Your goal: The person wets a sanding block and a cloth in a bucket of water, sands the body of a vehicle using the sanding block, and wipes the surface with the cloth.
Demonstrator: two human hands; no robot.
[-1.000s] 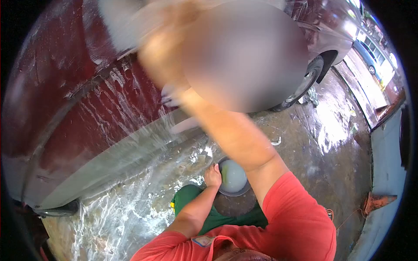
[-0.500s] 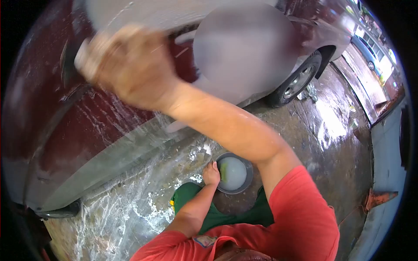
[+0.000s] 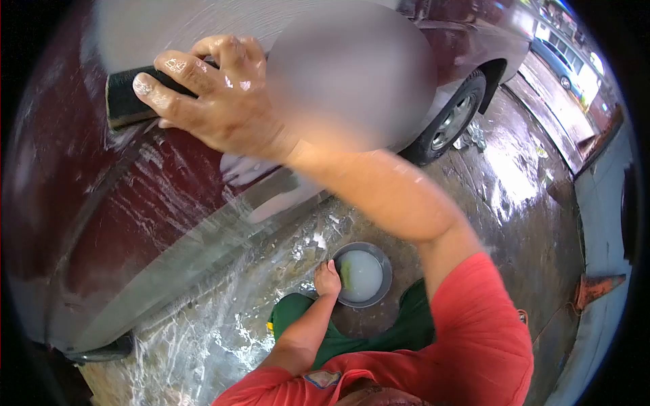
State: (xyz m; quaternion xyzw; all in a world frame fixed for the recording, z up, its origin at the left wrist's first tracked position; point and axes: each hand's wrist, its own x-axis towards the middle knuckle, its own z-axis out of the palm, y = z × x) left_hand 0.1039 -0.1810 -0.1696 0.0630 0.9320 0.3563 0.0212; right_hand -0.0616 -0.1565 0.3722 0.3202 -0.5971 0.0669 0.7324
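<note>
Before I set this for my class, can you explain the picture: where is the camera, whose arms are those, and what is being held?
The camera sits on a person's head, looking down through a wide lens, so the edges bend. Both arms are that person's own. The right hand presses a dark sponge against the soapy side of a maroon car, fingers curled over it. The left hand rests on the rim of a grey basin of cloudy water, standing on wet concrete ground. A car wheel shows further on.
</note>
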